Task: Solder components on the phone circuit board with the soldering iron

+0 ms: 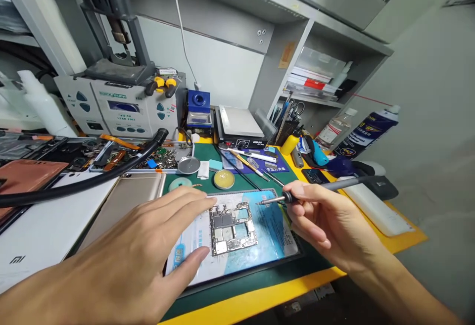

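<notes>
A phone circuit board (223,220) lies flat on a blue and white pad (237,265) at the front of the bench. My left hand (148,246) rests over the pad's left side, fingers spread and nothing held, its fingertips beside the board's upper left corner. In my right hand (322,216) is a soldering iron (276,199), gripped near its black collar like a pen. The iron's tip points left, just off the board's upper right edge; whether it touches the pad cannot be told.
Behind the pad are a round tin of yellow paste (224,179), brushes (248,162) and a small heating plate (241,121). A black hose (85,186) crosses phone parts at the left. A spray can (367,132) and a bottle (336,129) stand at the right.
</notes>
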A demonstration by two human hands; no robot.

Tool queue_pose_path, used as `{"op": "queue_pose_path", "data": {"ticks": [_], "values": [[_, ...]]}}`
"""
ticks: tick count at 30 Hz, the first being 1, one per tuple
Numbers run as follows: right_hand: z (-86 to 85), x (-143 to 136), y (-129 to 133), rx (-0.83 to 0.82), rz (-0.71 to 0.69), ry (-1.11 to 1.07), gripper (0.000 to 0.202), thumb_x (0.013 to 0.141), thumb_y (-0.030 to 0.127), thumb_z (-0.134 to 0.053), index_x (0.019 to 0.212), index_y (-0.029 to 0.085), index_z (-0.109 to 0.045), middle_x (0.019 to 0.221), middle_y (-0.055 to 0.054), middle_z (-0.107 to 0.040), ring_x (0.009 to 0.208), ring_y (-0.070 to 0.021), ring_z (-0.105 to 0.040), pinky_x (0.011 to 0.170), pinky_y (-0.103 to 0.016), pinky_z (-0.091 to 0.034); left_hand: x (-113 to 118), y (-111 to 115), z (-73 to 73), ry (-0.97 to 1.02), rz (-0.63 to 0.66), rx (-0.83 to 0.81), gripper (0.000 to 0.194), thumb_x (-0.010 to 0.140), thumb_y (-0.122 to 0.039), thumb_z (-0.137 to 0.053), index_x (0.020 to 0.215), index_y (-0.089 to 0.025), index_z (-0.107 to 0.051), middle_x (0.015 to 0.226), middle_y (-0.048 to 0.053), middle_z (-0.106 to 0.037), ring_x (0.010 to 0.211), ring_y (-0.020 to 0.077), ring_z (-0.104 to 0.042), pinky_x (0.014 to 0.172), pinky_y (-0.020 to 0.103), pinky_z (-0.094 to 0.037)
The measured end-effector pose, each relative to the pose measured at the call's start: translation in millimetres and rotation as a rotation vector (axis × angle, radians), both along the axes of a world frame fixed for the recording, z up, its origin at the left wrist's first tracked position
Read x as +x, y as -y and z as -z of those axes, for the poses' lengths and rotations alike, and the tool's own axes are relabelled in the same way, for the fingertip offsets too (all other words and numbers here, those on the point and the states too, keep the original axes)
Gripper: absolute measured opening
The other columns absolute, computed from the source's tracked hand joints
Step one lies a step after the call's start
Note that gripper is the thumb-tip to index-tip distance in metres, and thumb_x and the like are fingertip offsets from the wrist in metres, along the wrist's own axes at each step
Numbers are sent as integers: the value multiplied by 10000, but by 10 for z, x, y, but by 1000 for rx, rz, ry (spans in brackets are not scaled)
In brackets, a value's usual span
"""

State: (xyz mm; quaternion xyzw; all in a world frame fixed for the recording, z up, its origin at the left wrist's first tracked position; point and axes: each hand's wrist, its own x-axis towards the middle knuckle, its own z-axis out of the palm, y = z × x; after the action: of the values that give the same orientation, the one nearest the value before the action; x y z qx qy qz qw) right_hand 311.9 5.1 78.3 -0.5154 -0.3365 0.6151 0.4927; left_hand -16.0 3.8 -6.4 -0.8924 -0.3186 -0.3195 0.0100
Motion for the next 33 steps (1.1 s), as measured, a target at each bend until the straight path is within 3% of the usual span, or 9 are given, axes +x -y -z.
{"op": "queue_pose_path", "data": {"ticks": [9, 14, 20, 27, 33], "values": [[24, 25, 39, -24, 14, -56, 326, 665, 318, -1141, 725, 175, -855, 580, 17, -720, 341, -27, -392, 333, -160, -308, -6, 20, 101, 77, -10, -55, 601, 1127, -302, -721, 1726, -327, -674, 1609, 98, -922, 1512, 369, -901, 1342, 463, -747], [43, 57, 56, -17, 9, -61, 195, 592, 170, -1037, 717, 211, -893, 498, 77, -553, 424, -65, -395, 369, -159, -321, -30, 19, 119, 47, -8, -45, 580, 1156, -305, -695, 1733, -313, -633, 1601, 117, -913, 1522, 351, -891, 1337, 449, -747], [74, 45, 43, 7, -12, -54, 167, 504, 103, -923, 587, 217, -833, 733, -1, -766, 442, -36, -423, 383, -175, -276, -29, 26, 133, 45, -11, -36, 612, 1154, -302, -706, 1762, -327, -631, 1629, 102, -915, 1524, 369, -898, 1346, 485, -746], [92, 81, -34, 28, -53, -9, 170, 649, 196, -1020, 780, 223, -915, 505, 79, -565, 404, -78, -378, 403, -203, -296, -38, 18, 102, 19, -10, -15, 568, 1176, -313, -684, 1741, -288, -636, 1621, 128, -914, 1538, 363, -884, 1369, 484, -720], [25, 46, -245, 111, -53, 52, 276, 725, 263, -1111, 790, 184, -855, 591, 51, -641, 404, -77, -505, 426, -198, -326, -78, 41, 134, 33, -2, -94, 631, 1186, -294, -704, 1809, -324, -610, 1703, 76, -870, 1603, 339, -838, 1457, 450, -645]]}}
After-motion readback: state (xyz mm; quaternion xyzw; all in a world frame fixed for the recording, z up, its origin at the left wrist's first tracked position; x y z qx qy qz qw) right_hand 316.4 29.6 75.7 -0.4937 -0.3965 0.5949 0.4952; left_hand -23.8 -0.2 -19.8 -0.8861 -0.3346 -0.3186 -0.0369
